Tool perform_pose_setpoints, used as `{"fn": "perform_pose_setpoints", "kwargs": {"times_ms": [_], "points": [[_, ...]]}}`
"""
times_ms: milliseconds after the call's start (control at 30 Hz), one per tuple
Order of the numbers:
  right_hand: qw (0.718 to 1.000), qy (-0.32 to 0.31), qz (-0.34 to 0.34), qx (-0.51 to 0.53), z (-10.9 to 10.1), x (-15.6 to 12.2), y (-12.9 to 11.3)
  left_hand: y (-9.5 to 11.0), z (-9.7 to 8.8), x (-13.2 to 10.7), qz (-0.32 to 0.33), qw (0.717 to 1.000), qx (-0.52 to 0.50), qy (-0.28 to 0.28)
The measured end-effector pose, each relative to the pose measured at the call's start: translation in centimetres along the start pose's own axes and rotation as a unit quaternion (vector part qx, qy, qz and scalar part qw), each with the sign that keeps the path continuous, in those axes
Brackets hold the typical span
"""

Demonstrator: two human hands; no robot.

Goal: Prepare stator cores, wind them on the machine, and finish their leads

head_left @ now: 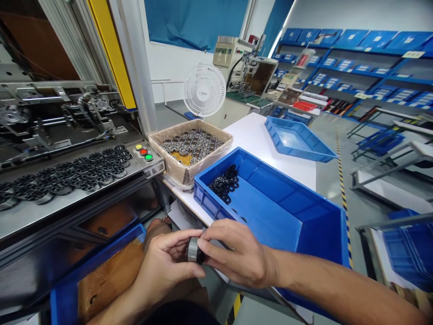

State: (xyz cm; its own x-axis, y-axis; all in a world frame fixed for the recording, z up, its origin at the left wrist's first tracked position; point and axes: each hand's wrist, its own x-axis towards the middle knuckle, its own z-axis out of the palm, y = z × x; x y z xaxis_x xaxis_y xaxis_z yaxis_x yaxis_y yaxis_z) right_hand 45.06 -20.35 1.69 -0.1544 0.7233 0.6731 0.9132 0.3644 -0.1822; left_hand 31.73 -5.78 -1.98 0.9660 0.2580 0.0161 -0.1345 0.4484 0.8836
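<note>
Low in the view, my left hand (165, 266) and my right hand (237, 253) meet around a small round metal part (193, 249), grey with a dark edge. Both hands have their fingers closed on it, the right from the right side, the left from below and the left. Just behind the hands stands a large blue bin (304, 212) with a heap of black ring parts (224, 183) in its far left corner. A lined cardboard box (176, 169) full of round metal parts (191, 145) sits beyond the bin.
To the left a machine's steel shelf (30, 212) carries rows of round metal parts (67, 176) beside a button panel (145, 155). A blue tray (297, 140) lies on the white table (252, 135), with a fan (204, 90) behind. A blue crate (64, 298) stands below left. Shelving lines the right wall.
</note>
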Motion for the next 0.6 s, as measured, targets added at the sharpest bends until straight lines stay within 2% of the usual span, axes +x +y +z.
{"fn": "perform_pose_setpoints", "kwargs": {"times_ms": [167,233,367,467,533,600], "points": [[1.0,0.006,0.009,-0.004,0.0,0.1,0.1,-0.6,-0.1,-1.0,0.018,0.996,0.091,0.001],[0.996,0.019,0.067,0.048,0.0,0.1,0.3,-0.8,-0.2,-1.6,0.017,0.991,0.133,-0.016],[0.964,0.038,0.22,0.143,0.2,0.1,0.9,-0.7,-0.2,-2.3,0.013,0.981,0.18,-0.07],[0.958,0.014,0.246,0.144,0.2,-0.1,1.2,-0.3,-0.4,-2.3,0.009,0.975,0.212,-0.072],[0.961,-0.012,0.251,0.112,0.0,-0.3,1.4,0.4,-1.6,-2.3,0.043,0.954,0.293,-0.043],[0.965,-0.027,0.254,0.053,-0.2,-0.6,2.0,2.0,-4.3,-2.7,0.097,0.903,0.415,0.053]]}}
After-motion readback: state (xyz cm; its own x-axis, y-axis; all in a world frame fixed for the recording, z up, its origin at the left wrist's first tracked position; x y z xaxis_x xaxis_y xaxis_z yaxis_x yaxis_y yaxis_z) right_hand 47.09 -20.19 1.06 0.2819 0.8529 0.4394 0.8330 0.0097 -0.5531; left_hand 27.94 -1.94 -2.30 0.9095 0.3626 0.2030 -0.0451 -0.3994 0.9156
